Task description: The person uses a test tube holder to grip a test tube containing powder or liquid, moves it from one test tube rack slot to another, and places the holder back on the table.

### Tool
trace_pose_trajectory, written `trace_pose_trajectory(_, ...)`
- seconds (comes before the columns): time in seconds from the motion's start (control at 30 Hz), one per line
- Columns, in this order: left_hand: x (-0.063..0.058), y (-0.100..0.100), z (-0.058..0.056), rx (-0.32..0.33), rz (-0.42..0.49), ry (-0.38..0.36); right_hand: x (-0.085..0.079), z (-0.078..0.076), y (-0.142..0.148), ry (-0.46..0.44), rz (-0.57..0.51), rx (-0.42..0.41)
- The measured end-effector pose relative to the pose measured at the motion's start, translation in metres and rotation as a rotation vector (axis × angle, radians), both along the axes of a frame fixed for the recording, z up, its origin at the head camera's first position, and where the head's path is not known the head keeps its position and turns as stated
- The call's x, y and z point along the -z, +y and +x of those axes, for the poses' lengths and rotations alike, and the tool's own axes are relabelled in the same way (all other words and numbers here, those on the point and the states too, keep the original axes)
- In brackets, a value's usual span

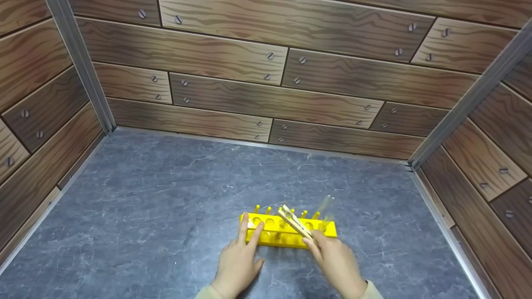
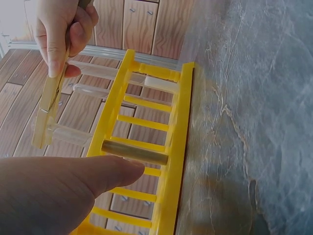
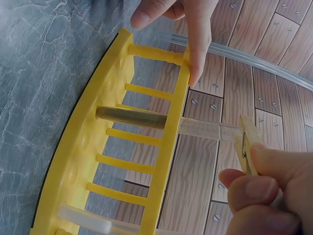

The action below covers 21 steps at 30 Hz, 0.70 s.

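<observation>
A yellow test tube rack stands on the grey surface. My left hand lays straight, spread fingers on the rack's left end. With thumb and curled fingers, my right hand grips a wooden test tube holder by its handle end. The holder's jaws are at the top of a clear test tube. That tube stands in a rack hole, and brownish contents fill its lower part. Another tube, with white contents, sits toward the rack's right end.
A further clear tube shows behind the rack's right end. Short yellow pegs line the rack's back edge. Wood-patterned panels rise at the back and both sides, with metal strips along the corners. The grey marbled surface surrounds the rack.
</observation>
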<state>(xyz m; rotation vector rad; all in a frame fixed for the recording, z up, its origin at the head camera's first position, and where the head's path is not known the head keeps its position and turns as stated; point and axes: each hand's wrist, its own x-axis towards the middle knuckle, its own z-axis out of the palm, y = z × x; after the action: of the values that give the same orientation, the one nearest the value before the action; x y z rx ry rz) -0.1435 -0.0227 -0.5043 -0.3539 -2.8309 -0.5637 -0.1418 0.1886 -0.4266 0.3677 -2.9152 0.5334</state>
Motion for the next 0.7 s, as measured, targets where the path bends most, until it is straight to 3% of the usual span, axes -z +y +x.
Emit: trace_pose_trajectory(0.7, 0.0038, -0.001, -0.0005, 0.007, -0.005, 0.037, 0.005, -0.0002, 0.0011, -0.105, -0.014, 0.015)
